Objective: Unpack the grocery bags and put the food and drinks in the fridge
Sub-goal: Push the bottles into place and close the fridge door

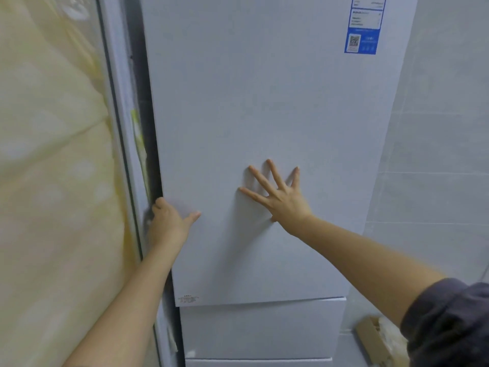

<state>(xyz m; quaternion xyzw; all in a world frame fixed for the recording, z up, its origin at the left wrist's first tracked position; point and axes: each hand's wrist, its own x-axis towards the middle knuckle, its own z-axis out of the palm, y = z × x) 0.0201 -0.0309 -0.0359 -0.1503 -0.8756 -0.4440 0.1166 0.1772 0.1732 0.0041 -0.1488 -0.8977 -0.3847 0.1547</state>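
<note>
We're at the fridge door [254, 123], no food in view. Left hand [169, 221] hooks its fingers round the door's left edge; right hand [280, 197] lies spread flat on the door's face. Probably door-handling step. Next: groceries.

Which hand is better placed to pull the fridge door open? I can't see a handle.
Left hand: its fingers curl around the fridge door edge by the dark gap. The right hand lies flat mid-panel.

The white fridge door [264, 128] blocks the front; only a narrow dark gap [148, 144] opens along its left edge.
</note>
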